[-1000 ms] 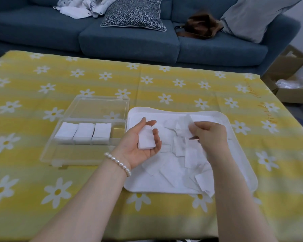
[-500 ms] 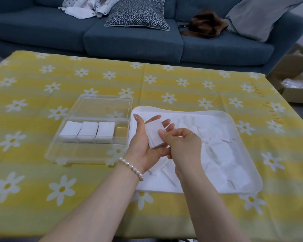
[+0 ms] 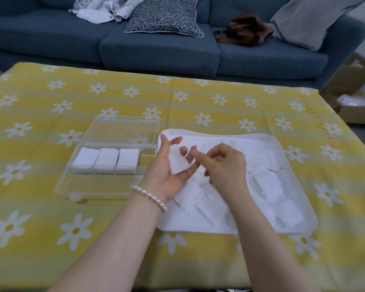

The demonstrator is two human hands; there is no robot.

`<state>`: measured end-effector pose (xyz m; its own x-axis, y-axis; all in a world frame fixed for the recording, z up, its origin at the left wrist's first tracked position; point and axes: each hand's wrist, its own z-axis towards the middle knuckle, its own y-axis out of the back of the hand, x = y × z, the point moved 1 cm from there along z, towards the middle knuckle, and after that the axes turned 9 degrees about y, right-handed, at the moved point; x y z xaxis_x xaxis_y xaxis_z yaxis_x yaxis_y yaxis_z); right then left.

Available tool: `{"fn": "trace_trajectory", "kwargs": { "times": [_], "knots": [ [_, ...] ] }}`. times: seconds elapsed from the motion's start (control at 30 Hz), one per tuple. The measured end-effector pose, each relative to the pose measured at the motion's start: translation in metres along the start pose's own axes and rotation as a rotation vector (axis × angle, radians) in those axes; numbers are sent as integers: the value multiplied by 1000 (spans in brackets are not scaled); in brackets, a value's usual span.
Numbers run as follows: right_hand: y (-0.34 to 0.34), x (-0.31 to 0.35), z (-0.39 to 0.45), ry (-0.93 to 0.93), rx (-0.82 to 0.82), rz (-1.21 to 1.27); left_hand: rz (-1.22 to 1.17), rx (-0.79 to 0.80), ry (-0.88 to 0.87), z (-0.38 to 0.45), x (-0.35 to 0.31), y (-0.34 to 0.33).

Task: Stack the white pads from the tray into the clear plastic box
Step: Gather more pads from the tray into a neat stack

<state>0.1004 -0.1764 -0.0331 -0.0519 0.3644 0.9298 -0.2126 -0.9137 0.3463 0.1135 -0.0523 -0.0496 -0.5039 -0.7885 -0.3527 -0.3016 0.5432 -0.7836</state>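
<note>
Left hand (image 3: 167,171) lies palm up, fingers loosely curled around a small stack of square white pads (image 3: 178,162) resting on the palm. Right hand (image 3: 223,163) sits just right of that stack, fingers curled; blur hides whether it pinches anything. Beneath both hands, loose soft pads (image 3: 268,184) lie scattered in a rounded white tray (image 3: 293,157). Left of the held stack, the clear rigid plastic box (image 3: 72,182) holds three neat pad stacks (image 3: 105,160) side by side.
</note>
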Motion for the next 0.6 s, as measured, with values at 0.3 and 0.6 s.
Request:
{"fn": "trace_trajectory", "kwargs": {
  "times": [0.3,0.6],
  "knots": [
    [25,-72,74,168,267,-653,11,3,98,-3,-21,7],
    [-6,-61,94,250,397,-1224,65,-26,162,-4,-22,8]
  ]
}}
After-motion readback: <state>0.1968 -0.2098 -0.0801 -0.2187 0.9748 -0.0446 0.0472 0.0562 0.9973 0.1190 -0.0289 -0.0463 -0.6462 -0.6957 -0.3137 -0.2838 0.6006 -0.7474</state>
